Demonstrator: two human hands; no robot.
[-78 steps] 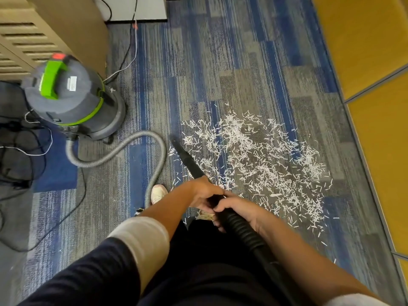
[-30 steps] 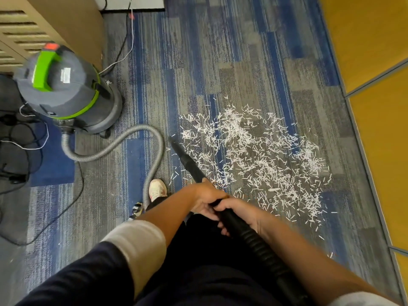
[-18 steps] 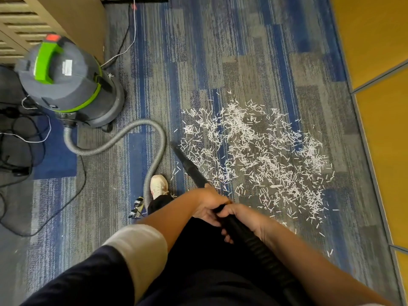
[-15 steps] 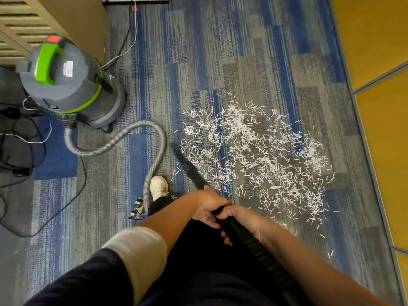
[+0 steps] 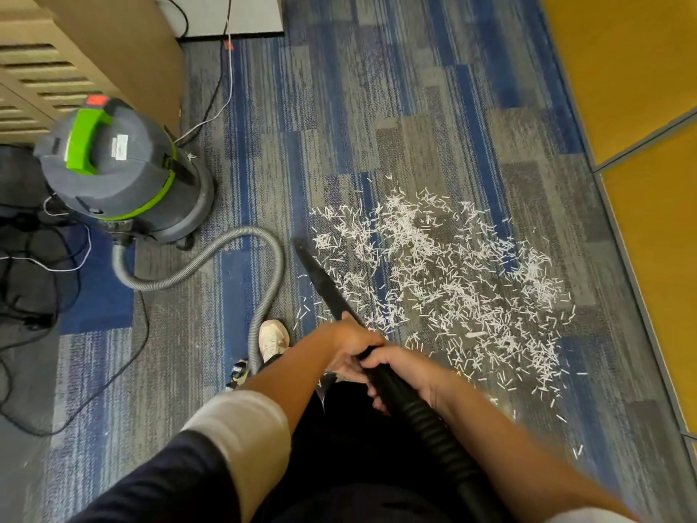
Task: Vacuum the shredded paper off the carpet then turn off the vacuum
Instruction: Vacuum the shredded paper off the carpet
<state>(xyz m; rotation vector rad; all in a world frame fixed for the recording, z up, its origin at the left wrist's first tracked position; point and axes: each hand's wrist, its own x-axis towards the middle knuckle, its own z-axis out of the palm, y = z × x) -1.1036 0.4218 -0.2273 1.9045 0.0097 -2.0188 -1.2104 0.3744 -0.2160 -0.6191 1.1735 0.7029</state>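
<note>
Navy top (image 5: 158, 481) with a cream cuff (image 5: 241, 435) — dark trousers (image 5: 350, 447), a pale sneaker (image 5: 273, 339).

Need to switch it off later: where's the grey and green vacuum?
Head view, upper left: the grey and green canister vacuum stands beside the beige cabinet, left of the shredded paper.

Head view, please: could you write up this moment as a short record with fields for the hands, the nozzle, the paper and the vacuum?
left hand: grips the black nozzle at its upper end
right hand: grips the black ribbed hose just behind the left hand
nozzle tip: low over the carpet, at the paper's left edge
shredded paper: wide scatter, mostly right of the nozzle
vacuum: grey and green canister at left, with grey hose attached
task state: most paper not yet picked up
</note>
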